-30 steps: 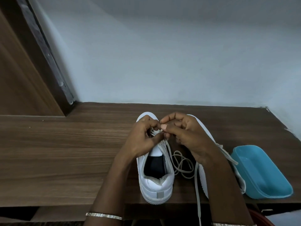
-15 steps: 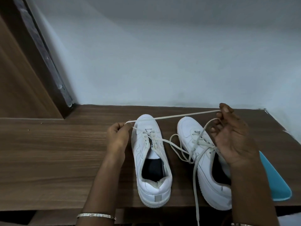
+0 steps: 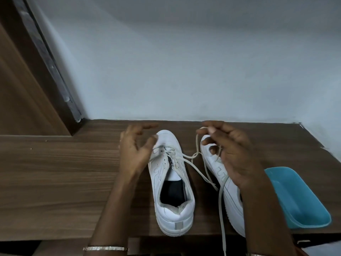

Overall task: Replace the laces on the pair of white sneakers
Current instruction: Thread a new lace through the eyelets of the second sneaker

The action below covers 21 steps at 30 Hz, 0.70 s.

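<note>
Pale blue-grey wall (image 3: 184, 61) across the back, with a brown wood-grain surface (image 3: 55, 172) below it and a wooden panel (image 3: 22, 89) at far left. At the right end of the surface, a blue tray (image 3: 299, 196), just beside the right sneaker and partly hidden by the right forearm. In the middle of the surface, two white sneakers side by side, toes toward the wall, heels at the front edge. Left sneaker (image 3: 173, 209) in plain sight, dark inside, laced only through the eyelets nearest the toe. Right sneaker (image 3: 230, 200) half covered by hand and forearm. Left grip (image 3: 134, 150) spread wide beside the left sneaker's toe, holding nothing; touching the toe or not, cannot tell. Right grip (image 3: 234, 154) above the right sneaker's toe, thumb and forefinger pinching a loop of the pale lace (image 3: 222, 228). From the left sneaker's eyelets, lace strands slack across the gap toward that pinch, one long end trailing past the front edge. Thin silver bangle (image 3: 106, 248) on the left wrist.
</note>
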### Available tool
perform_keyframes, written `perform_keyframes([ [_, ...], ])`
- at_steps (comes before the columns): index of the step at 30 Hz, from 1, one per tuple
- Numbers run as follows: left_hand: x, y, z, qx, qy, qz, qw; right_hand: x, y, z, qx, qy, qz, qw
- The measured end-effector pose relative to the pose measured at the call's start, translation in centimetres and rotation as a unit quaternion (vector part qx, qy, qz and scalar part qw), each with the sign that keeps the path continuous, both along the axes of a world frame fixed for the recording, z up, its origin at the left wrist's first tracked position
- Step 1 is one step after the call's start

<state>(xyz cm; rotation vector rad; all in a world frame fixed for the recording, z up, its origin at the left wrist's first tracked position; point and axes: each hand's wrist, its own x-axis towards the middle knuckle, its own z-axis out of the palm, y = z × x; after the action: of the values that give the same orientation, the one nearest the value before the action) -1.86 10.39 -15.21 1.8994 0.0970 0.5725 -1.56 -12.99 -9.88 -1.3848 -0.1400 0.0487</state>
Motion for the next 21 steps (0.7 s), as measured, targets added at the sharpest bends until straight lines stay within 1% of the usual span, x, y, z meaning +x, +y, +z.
perform_keyframes([
  [3,-0.4,-1.3,1.0,0.051,-0.013,-0.133,0.99,-0.4,2.2,0.0,-0.064,-0.005,0.081,0.995],
  [4,-0.4,-1.7,0.9,0.056,-0.023,-0.158,0.986,-0.5,2.7,-0.1,-0.073,-0.009,0.103,0.992],
  [6,0.0,-1.8,0.3,0.044,-0.027,-0.179,0.983,-0.5,3.3,-0.3,-0.075,-0.013,0.13,0.989],
  [8,0.3,-1.5,-0.2,0.021,-0.024,-0.172,0.985,-0.4,3.4,-0.4,-0.069,-0.004,0.129,0.989],
  [11,0.5,-1.0,-0.4,-0.02,-0.011,-0.114,0.993,-0.3,3.0,-0.5,-0.06,0.026,0.099,0.993],
  [14,0.5,-0.8,-0.1,-0.043,-0.001,-0.063,0.997,-0.3,2.1,-0.5,-0.064,0.06,0.09,0.992],
  [16,0.5,-0.9,0.0,-0.034,-0.001,-0.051,0.998,-0.4,1.5,-0.4,-0.089,0.085,0.097,0.988],
  [19,0.6,-0.7,-0.3,-0.01,0.003,-0.048,0.999,-0.5,0.9,-0.5,-0.169,0.108,0.102,0.974],
  [21,0.6,-0.5,-0.4,0.01,0.007,-0.048,0.999,-0.5,0.8,-0.6,-0.185,0.105,0.087,0.973],
])
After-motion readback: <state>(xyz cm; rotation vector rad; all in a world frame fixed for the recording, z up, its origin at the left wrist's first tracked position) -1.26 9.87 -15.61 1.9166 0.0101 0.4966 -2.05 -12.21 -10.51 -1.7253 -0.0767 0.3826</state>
